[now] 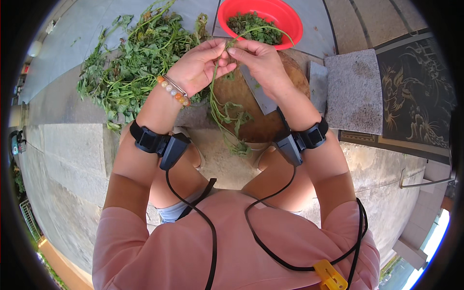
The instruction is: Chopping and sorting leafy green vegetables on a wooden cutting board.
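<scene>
My left hand (198, 66), with a beaded bracelet at its wrist, and my right hand (261, 64) meet over the near side of a red basin. Both pinch a long green leafy vine (214, 96) between thumb and fingers. One length of it arches right across the basin, while the leafy part droops toward my knees. Beneath my hands lies a round wooden chopping board (227, 89), with a cleaver (259, 92) flat on it, partly hidden by my right hand. The red basin (294, 26) holds loose green leaves (252, 26).
A large heap of leafy vines (130, 72) spreads to the left of the board. At right stand a rough grey stone block (355, 92), a smaller grey slab (317, 82) and a dark panel with gold designs (413, 92). Black cables (212, 232) run from my forearm straps.
</scene>
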Tool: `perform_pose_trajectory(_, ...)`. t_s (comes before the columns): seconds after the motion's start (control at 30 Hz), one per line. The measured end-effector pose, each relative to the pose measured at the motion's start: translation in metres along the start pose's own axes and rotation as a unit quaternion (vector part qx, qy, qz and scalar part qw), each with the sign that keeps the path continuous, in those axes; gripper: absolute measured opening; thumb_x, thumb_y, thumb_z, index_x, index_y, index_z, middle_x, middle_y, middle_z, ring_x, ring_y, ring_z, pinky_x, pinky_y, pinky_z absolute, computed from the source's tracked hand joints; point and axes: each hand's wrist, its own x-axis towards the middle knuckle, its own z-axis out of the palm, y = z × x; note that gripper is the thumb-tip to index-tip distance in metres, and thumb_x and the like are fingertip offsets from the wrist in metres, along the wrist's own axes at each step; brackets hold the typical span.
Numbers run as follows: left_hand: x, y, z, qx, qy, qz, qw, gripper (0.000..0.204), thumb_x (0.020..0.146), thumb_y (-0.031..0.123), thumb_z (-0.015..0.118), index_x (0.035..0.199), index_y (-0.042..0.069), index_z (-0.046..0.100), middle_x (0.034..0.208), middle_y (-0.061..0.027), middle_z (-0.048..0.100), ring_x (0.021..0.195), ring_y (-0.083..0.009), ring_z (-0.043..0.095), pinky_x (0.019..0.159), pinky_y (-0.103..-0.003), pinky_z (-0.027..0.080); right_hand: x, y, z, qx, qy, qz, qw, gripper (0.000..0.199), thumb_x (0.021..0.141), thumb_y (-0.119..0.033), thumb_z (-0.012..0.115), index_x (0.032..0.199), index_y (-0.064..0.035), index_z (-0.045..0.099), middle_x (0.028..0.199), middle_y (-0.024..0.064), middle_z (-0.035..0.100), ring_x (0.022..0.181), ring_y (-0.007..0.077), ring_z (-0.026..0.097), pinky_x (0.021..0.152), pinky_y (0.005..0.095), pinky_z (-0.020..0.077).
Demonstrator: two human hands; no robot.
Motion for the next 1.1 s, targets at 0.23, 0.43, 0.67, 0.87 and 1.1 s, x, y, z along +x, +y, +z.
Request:
perform_pose_trajectory(0.23, -0.002, -0.001, 0.002, 0.033, -0.006, -0.021, 0.999, 0.02, 0.089, 0.017, 0.054, 0.107, 0.007, 0.05, 0.082, 0.0016, 0.052, 0.073, -0.0083, 0.053, 0.084, -0.032, 0.05, -0.001, 0.008, 0.0, -0.03, 0.017, 0.017, 0.999, 0.012, 0.084, -0.014, 0.06, 0.082, -0.0019, 0.06, 0.073, -0.0007, 0.058, 0.067, 0.0077, 0.051, 0.058, 0.0242, 0.0395)
perform_pose_trajectory(0.43, -0.005, 0.001, 0.003, 0.053, 0.033, -0.03, 0.998, 0.014, 0.09, 0.017, 0.054, 0.099, 0.007, 0.049, 0.078, 0.0017, 0.048, 0.067, -0.0069, 0.043, 0.065, -0.023, 0.043, -0.001, 0.004, -0.012, -0.497, 0.07, -0.276, 0.82, 0.007, 0.079, -0.013, 0.057, 0.085, -0.01, 0.056, 0.082, 0.0102, 0.054, 0.07, 0.032, 0.058, 0.058, 0.0424, 0.047)
perform_pose_trajectory(0.67, -0.012, 0.022, -0.01, 0.0, -0.004, 0.011, 1.0, 0.019, 0.09, 0.011, 0.053, 0.105, 0.001, 0.048, 0.082, -0.0037, 0.048, 0.068, -0.0104, 0.043, 0.065, -0.023, 0.043, 0.008, 0.011, -0.049, -0.547, 0.156, -0.193, 0.799, 0.009, 0.084, -0.015, 0.053, 0.085, -0.0077, 0.057, 0.082, 0.0092, 0.057, 0.063, 0.0283, 0.057, 0.054, 0.0377, 0.0449)
perform_pose_trajectory(0.87, -0.033, 0.066, -0.038, -0.102, 0.021, 0.087, 0.991, 0.01, 0.091, 0.01, 0.048, 0.098, 0.003, 0.05, 0.079, -0.0085, 0.054, 0.07, -0.0157, 0.052, 0.063, -0.025, 0.048, -0.025, -0.013, -0.024, 0.063, -0.143, 0.244, 0.957, 0.014, 0.089, -0.019, 0.05, 0.09, -0.0057, 0.055, 0.077, -0.0029, 0.051, 0.051, 0.0051, 0.037, 0.046, 0.0216, 0.0304)
perform_pose_trajectory(1.1, -0.056, 0.088, -0.04, -0.122, 0.025, 0.111, 0.986, 0.01, 0.091, 0.01, 0.048, 0.093, 0.002, 0.052, 0.077, -0.0063, 0.053, 0.067, -0.0144, 0.05, 0.06, -0.024, 0.047, -0.031, 0.09, -0.024, 0.001, -0.027, 0.358, 0.933, 0.012, 0.09, -0.017, 0.047, 0.092, -0.0067, 0.053, 0.078, -0.001, 0.053, 0.057, 0.0045, 0.043, 0.046, 0.0203, 0.0349)
